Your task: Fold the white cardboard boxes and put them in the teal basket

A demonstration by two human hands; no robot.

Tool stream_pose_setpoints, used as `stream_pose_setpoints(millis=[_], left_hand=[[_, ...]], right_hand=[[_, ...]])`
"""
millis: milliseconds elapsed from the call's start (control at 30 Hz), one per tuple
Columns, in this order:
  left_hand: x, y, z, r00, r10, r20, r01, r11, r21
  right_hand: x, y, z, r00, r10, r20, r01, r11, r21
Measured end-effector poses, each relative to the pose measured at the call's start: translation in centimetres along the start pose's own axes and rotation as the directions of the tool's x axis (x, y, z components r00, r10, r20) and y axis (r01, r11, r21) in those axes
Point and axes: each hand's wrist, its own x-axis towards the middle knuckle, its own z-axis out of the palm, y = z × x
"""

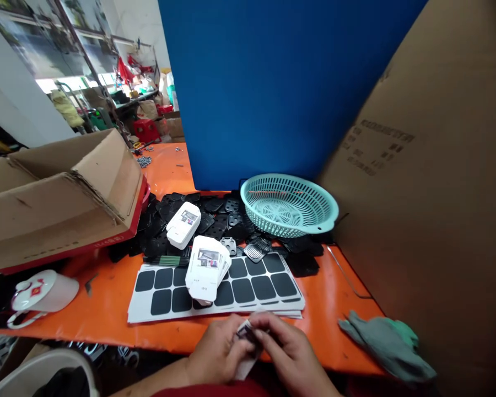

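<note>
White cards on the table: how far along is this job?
Two stacks of white cards lie ready, perhaps finished. The left hand and right hand hold one card. The pad sheet looks nearly full and a heap of black parts lies behind, so much seems left.

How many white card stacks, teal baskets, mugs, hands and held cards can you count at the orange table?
white card stacks: 2
teal basket: 1
mug: 1
hands, left hand and right hand: 2
small card held by both: 1
Total: 7
</note>
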Motion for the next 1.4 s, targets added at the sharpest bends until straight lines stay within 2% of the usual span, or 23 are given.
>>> stream_pose_setpoints(millis=[67,100,133,167,233,300,333,400,500,600,667,733,767,833,900,933,1000,1067,1133,1267,1400], left_hand=[[0.0,0.3,-0.2,0.990,-0.096,-0.100,0.068,0.965,-0.252],[0.1,0.3,-0.3,0.985,-0.128,-0.115,0.080,0.932,-0.353],[0.0,0.3,-0.3,0.983,-0.147,-0.115,0.084,0.899,-0.430],[0.0,0.2,-0.3,0.984,-0.149,-0.098,0.085,0.873,-0.480],[-0.2,-0.2,-0.3,0.990,-0.127,-0.068,0.075,0.857,-0.510],[-0.5,-0.7,-0.3,0.994,-0.078,-0.078,0.032,0.878,-0.477],[-0.6,-1.0,-0.3,0.995,-0.049,-0.084,0.006,0.893,-0.450],[-0.6,-1.4,-0.3,0.998,-0.020,-0.056,-0.007,0.899,-0.439],[-0.3,-1.5,-0.3,0.996,-0.088,0.032,0.092,0.855,-0.511],[0.0,-1.0,-0.3,0.987,-0.161,-0.016,0.135,0.874,-0.467],[0.0,-0.7,-0.4,0.989,-0.131,-0.073,0.089,0.905,-0.415],[-0.2,-0.6,-0.6,0.993,-0.070,-0.090,0.029,0.918,-0.396],[-0.4,-0.5,-0.7,0.995,-0.048,-0.083,0.013,0.925,-0.380],[-0.7,-0.3,-1.1,0.997,-0.022,-0.069,0.000,0.954,-0.301],[-0.7,0.0,-1.5,0.996,0.019,-0.090,-0.036,0.982,-0.185],[-0.6,0.3,-1.8,0.994,0.029,-0.102,-0.044,0.987,-0.151],[-0.2,1.0,-2.3,0.995,-0.045,-0.090,0.027,0.981,-0.194],[0.4,1.8,-2.8,0.977,-0.214,0.000,0.203,0.925,-0.322],[1.1,2.6,-3.0,0.945,-0.313,0.092,0.323,0.854,-0.409],[1.7,3.1,-2.8,0.949,-0.314,0.043,0.296,0.828,-0.476],[1.3,2.2,-2.1,0.942,-0.333,0.026,0.293,0.786,-0.545]], right_hand=[[0.7,-0.1,-0.2,0.960,-0.250,-0.125,0.220,0.952,-0.214],[1.0,0.1,-0.3,0.930,-0.326,-0.168,0.272,0.921,-0.279],[1.2,0.5,-0.3,0.917,-0.347,-0.198,0.280,0.912,-0.301],[1.3,0.9,-0.2,0.924,-0.313,-0.220,0.248,0.928,-0.279],[1.0,2.0,0.1,0.946,-0.167,-0.277,0.130,0.980,-0.148],[0.4,3.0,0.6,0.937,-0.058,-0.344,0.053,0.998,-0.026],[0.0,3.3,0.8,0.936,-0.046,-0.350,0.050,0.999,0.004],[-0.7,3.6,1.2,0.950,-0.074,-0.304,0.081,0.997,0.012],[-1.2,3.6,1.7,0.982,-0.072,-0.177,0.078,0.997,0.025],[-0.8,3.5,2.1,0.989,0.079,-0.124,-0.055,0.981,0.185],[-0.3,3.3,2.0,0.967,0.231,-0.107,-0.175,0.909,0.379],[0.1,3.0,1.4,0.955,0.289,-0.069,-0.227,0.860,0.457],[0.3,2.7,1.0,0.968,0.246,-0.049,-0.205,0.888,0.410],[0.4,2.1,0.2,0.998,0.062,-0.009,-0.059,0.972,0.227],[0.4,1.4,-0.2,0.996,-0.090,0.019,0.088,0.993,0.080],[0.4,1.0,-0.2,0.995,-0.103,0.018,0.102,0.993,0.059],[0.5,0.3,0.0,1.000,-0.011,-0.006,0.011,0.996,0.087],[0.7,-0.3,0.3,0.995,0.103,0.007,-0.103,0.989,0.107],[1.0,-0.8,0.5,0.987,0.158,0.022,-0.159,0.983,0.094],[1.3,-1.0,0.0,0.965,0.263,0.015,-0.262,0.951,0.167],[1.1,-0.1,-0.2,0.938,0.342,0.055,-0.345,0.915,0.208]])
